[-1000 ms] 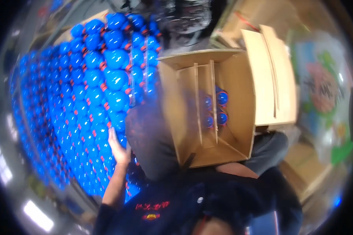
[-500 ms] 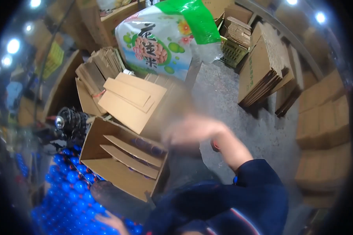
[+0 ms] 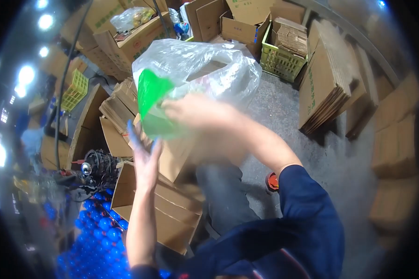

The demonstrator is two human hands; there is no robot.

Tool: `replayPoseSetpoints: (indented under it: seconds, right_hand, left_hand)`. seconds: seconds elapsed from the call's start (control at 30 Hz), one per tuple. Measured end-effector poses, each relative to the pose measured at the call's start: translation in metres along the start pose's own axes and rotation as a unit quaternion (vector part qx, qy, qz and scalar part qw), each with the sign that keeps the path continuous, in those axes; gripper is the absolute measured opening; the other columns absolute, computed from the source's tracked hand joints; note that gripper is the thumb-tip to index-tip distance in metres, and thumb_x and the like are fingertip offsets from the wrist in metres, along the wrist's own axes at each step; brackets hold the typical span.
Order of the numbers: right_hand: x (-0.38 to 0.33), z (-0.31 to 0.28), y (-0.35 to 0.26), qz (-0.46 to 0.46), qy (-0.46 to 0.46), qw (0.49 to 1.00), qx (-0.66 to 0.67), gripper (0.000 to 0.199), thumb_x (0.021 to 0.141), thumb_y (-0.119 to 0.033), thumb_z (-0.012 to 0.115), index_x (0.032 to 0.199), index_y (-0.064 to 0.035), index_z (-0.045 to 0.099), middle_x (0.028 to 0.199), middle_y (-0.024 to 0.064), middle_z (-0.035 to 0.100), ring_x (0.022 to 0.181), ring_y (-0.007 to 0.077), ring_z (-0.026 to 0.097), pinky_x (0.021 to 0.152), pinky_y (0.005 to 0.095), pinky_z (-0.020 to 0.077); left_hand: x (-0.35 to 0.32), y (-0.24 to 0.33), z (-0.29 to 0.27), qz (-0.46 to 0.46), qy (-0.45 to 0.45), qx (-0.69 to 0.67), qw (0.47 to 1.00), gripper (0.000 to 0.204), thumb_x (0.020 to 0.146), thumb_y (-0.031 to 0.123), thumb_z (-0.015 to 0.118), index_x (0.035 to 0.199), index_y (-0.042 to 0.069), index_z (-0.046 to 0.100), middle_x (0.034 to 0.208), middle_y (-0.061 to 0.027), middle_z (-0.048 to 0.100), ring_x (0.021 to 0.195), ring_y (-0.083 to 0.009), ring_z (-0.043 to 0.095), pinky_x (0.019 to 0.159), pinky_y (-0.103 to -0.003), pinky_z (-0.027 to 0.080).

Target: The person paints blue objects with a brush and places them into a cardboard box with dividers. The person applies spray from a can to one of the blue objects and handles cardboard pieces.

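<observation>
My left hand (image 3: 146,156) is raised above the open cardboard box (image 3: 177,221), its fingers spread and nothing seen in them. Thin cardboard dividers stand inside the box. My right hand (image 3: 195,110), smeared by motion, is at the near side of a large clear plastic bag (image 3: 172,58), over its green part (image 3: 152,90). The blur hides whether its fingers grip the bag. Below the bag, flat cardboard sheets (image 3: 172,156) are partly hidden by my hands.
Blue balls (image 3: 100,232) lie massed at lower left, beside a dark machine part (image 3: 97,165). Folded cardboard (image 3: 323,81) leans at right. A yellow-green crate (image 3: 281,60) holds cardboard pieces at the back. Stacked cartons (image 3: 393,158) line the far right.
My left hand has risen from the blue balls to above the box. My right hand has moved up and forward to the bag, whose printed side has turned from view.
</observation>
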State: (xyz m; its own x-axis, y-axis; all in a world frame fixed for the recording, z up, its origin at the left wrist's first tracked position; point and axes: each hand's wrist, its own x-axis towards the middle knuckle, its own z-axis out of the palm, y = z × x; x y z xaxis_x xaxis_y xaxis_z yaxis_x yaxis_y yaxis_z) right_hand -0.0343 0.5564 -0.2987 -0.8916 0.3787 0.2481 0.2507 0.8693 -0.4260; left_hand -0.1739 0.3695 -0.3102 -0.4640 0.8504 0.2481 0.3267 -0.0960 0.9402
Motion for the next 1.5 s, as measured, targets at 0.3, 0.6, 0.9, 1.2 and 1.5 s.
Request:
replayPoseSetpoints:
  seconds: [0.3,0.6,0.9,1.2,1.5]
  right_hand:
    - [0.05,-0.042,0.086,0.149,-0.089,0.98,-0.098,0.025,0.082,-0.013,0.057,0.097,-0.0014,0.074,0.098,0.0239,0.07,0.094,0.035,0.069,0.082,0.0436,0.0547]
    - [0.079,0.014,0.223,0.377,0.05,0.92,-0.091,0.033,0.084,-0.014,0.055,0.11,-0.0006,0.069,0.117,0.0255,0.065,0.113,0.0398,0.062,0.098,0.0472,0.0486]
    - [0.067,-0.017,0.219,0.466,-0.065,0.877,-0.101,0.058,0.092,-0.046,0.055,0.132,-0.0035,0.059,0.139,0.0175,0.056,0.129,0.0343,0.053,0.106,0.0463,0.043]
    - [0.08,-0.042,0.135,0.469,-0.021,0.873,-0.134,0.08,0.08,-0.063,0.063,0.131,-0.0008,0.059,0.135,0.0223,0.058,0.127,0.037,0.054,0.106,0.0474,0.0416]
    - [0.075,-0.019,0.201,0.521,-0.105,0.837,-0.128,0.082,0.077,-0.068,0.061,0.13,-0.0054,0.061,0.14,0.0197,0.054,0.131,0.0354,0.05,0.107,0.0468,0.0407]
  left_hand:
    - [0.035,-0.008,0.042,-0.019,0.097,-0.135,0.986,0.085,0.088,-0.002,0.065,0.154,0.005,0.012,0.131,-0.0184,0.049,0.094,-0.0202,0.065,0.075,-0.03,0.056]
    - [-0.047,0.016,0.041,-0.046,-0.032,-0.049,0.997,0.083,0.087,-0.009,0.061,0.155,0.006,0.016,0.133,-0.017,0.046,0.084,-0.0123,0.062,0.081,-0.027,0.052]
    - [-0.128,-0.04,-0.006,-0.162,0.01,-0.107,0.981,0.076,0.093,-0.004,0.058,0.154,0.005,0.014,0.13,-0.0147,0.05,0.086,-0.0136,0.067,0.081,-0.026,0.054]
    - [-0.207,-0.082,-0.038,-0.23,0.097,-0.129,0.96,0.075,0.093,-0.005,0.055,0.154,0.005,0.013,0.127,-0.0155,0.053,0.085,-0.0146,0.067,0.078,-0.027,0.056]
    - [-0.238,-0.074,-0.059,-0.215,0.112,-0.143,0.96,0.068,0.094,0.0,0.057,0.152,0.003,0.02,0.121,-0.0144,0.057,0.086,-0.017,0.068,0.075,-0.027,0.054]
